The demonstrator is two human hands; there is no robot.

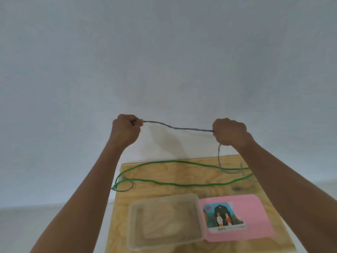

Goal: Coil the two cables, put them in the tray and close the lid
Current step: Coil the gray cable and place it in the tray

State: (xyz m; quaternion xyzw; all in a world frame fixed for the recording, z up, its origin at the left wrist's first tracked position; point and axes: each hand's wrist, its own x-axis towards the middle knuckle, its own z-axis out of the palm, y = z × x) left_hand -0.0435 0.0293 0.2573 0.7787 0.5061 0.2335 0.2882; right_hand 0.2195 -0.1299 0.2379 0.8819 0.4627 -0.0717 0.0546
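A grey cable (177, 128) is stretched between my two raised fists above the far edge of the table. My left hand (125, 130) pinches one end of it. My right hand (229, 132) grips it further along, and the rest hangs down from that fist onto the table at the back right. A green cable (175, 183) lies in a long flat loop across the back of the table, its left bend hanging over the edge. The clear plastic tray (134, 227) sits empty at the front, with its pink lid (255, 207) lying open flat to its right.
A small plywood table (120, 232) carries everything. A white wall stands close behind it, and pale floor shows on both sides. My forearms cross the table's left and right edges.
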